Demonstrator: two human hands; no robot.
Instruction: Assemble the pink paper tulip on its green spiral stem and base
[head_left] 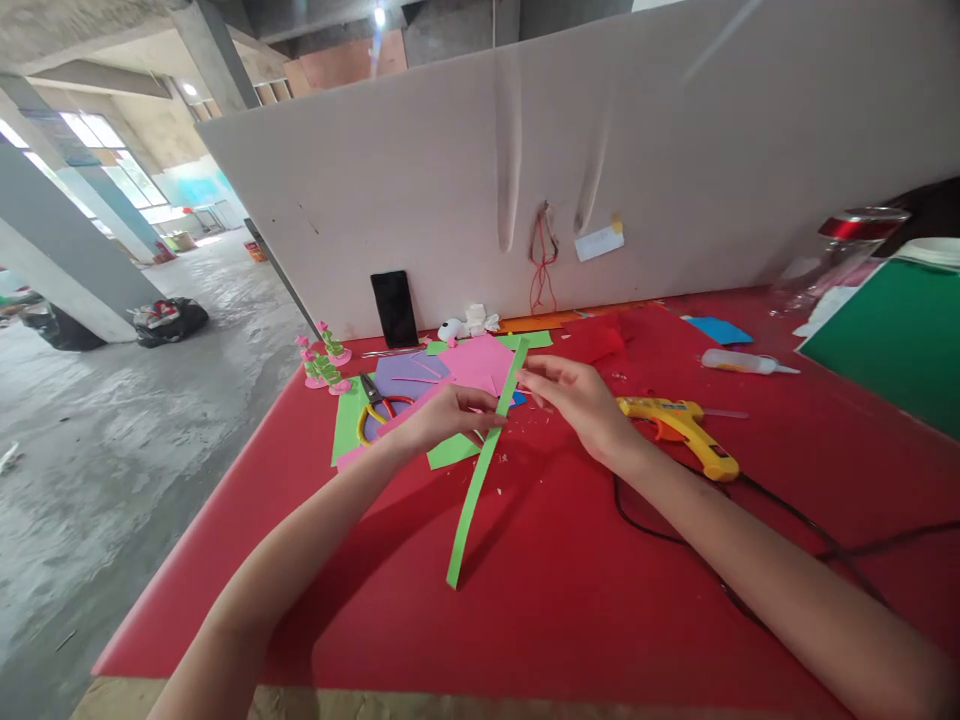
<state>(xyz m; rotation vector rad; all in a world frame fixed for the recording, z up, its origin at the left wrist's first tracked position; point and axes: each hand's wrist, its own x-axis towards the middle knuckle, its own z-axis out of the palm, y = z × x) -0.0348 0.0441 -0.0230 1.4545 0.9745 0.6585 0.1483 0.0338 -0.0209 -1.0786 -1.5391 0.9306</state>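
Note:
My left hand pinches a long green foam strip near its middle; the strip runs from beside my right hand down to the red table. My right hand hovers beside the strip's upper end, fingers curled and pinched on something I cannot make out. Beneath both hands lie pink, purple and green foam sheets. Yellow-handled scissors rest on the sheets left of my left hand.
A yellow glue gun with a black cord lies right of my right hand. A glue bottle, blue sheet, green board, black phone and small pink-green flower figures stand before a white partition.

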